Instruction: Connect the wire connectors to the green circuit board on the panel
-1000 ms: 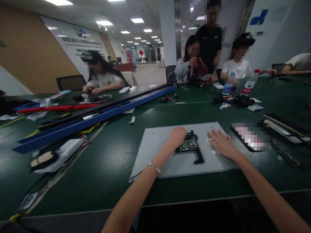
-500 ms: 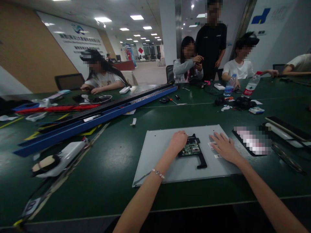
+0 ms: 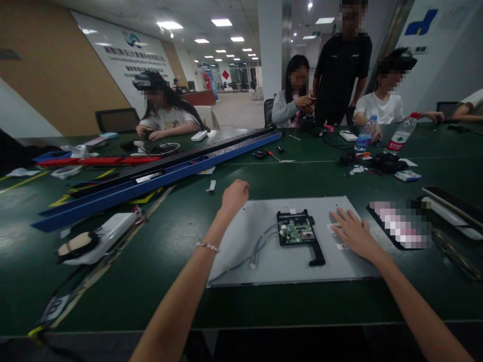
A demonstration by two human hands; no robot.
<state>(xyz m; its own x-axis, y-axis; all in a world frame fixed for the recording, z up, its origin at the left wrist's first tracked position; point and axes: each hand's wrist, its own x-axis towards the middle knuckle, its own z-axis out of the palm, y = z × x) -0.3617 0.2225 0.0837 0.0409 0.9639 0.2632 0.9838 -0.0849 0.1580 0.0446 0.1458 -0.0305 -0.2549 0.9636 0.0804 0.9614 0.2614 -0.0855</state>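
Observation:
A flat grey metal panel (image 3: 234,251) lies on the green table. Near its middle sits a black plastic bracket (image 3: 316,251) around a green circuit board (image 3: 300,232). Thin cables (image 3: 260,246) run from the board's left side toward the panel's lower left corner. My left hand (image 3: 236,195) is by the panel's upper left corner, fingers curled closed; whatever they hold, if anything, is hidden. My right hand (image 3: 352,232) rests flat on the panel's right part, fingers spread, beside small white labels (image 3: 342,246).
Long blue rail (image 3: 162,186) crosses the table at left, near a white device (image 3: 105,236). A phone (image 3: 398,226) lies right of the panel. Two bottles (image 3: 402,133), a screwdriver (image 3: 274,157) and loose parts lie farther back. Several people sit or stand across the table.
My left hand has moved off the circuit board, left and away from me, to the panel's corner. The board and its cables now show. My right hand stays spread on the panel.

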